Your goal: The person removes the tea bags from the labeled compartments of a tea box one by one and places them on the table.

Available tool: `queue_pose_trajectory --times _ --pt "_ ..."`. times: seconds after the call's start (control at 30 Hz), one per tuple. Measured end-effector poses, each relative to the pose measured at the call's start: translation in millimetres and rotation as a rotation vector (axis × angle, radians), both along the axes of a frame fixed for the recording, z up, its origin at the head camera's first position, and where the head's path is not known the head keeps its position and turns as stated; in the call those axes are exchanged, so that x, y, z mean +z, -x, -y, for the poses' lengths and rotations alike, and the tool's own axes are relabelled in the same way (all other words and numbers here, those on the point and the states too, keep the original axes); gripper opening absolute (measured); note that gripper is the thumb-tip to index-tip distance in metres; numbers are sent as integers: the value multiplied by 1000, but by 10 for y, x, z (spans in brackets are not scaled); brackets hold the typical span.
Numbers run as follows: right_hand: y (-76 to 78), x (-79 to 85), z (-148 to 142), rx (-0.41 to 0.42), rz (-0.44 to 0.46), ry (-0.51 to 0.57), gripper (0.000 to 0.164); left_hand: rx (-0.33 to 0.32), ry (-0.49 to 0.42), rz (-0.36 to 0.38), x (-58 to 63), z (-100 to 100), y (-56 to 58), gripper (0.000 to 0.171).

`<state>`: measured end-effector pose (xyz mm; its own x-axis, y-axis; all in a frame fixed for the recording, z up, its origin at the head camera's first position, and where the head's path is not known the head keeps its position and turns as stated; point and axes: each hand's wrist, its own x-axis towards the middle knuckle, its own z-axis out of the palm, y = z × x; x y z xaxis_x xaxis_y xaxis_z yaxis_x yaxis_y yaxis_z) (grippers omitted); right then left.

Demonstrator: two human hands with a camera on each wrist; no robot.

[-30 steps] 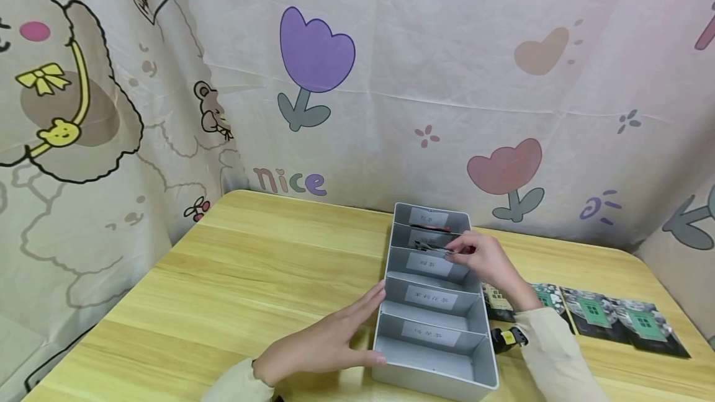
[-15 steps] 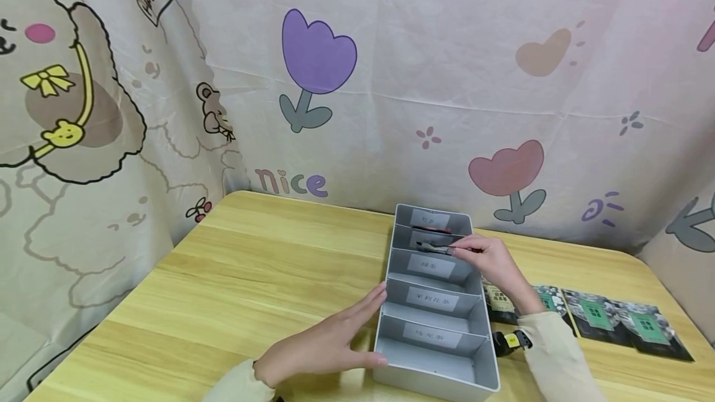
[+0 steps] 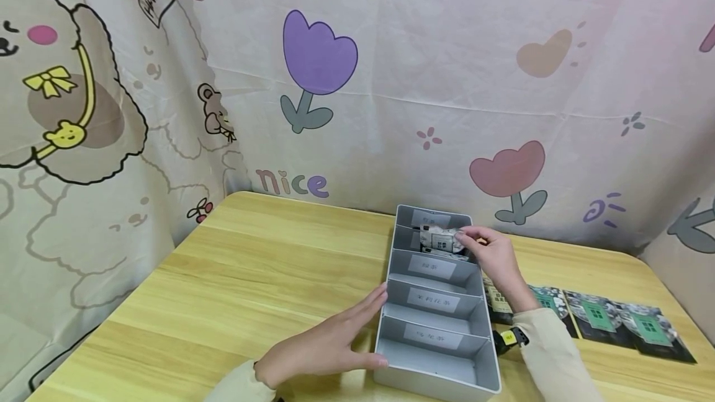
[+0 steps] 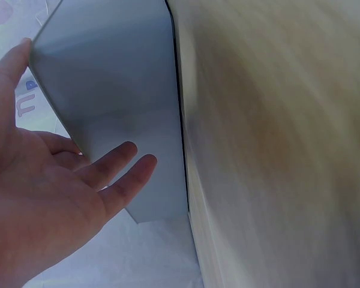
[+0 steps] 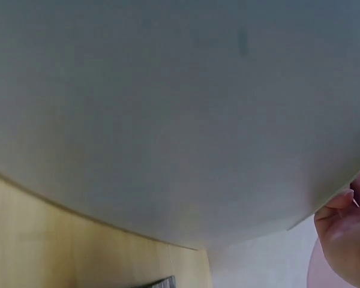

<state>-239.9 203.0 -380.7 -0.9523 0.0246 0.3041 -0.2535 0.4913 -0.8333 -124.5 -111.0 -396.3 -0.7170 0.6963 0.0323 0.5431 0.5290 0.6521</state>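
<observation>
A long grey divided box (image 3: 436, 382) with a paper label in each compartment stands on the table. My right hand (image 3: 494, 259) pinches the right end of a small printed sachet (image 3: 441, 239) over the second compartment from the back. Just below it, the edge of another sachet (image 3: 447, 255) shows in that compartment. My left hand (image 3: 324, 347) lies along the box's left side with fingers spread, its fingertips at the rim and the thumb by the near corner. In the left wrist view those fingers (image 4: 129, 183) are extended against the outer wall.
Several dark printed packets (image 3: 598, 316) with green panels lie in a row right of the box, partly behind the right forearm. A packet with a cream panel (image 3: 499, 303) lies nearest the box. A patterned cloth (image 3: 391, 79) hangs behind the wooden table (image 3: 251, 253).
The sachet pinched by my right hand, seen nearly edge-on before, is now raised slightly with its printed face turned toward the head camera. My left hand has stayed in place.
</observation>
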Motion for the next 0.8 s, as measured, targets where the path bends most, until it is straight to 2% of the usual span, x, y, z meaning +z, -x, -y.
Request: queue_pose_trajectory --times 0.3,0.5,0.67,0.8 --pt "30 114 -17 0 -40 224 26 6 3 7 5 1 -1 92" --pt "24 246 -51 27 -25 298 2 5 7 -4 7 3 -5 92" --pt "-7 368 -26 90 -24 311 18 -1 -3 1 -2 2 -9 91" --pt "-70 455 -7 178 5 371 20 -3 -9 7 5 -2 -4 90"
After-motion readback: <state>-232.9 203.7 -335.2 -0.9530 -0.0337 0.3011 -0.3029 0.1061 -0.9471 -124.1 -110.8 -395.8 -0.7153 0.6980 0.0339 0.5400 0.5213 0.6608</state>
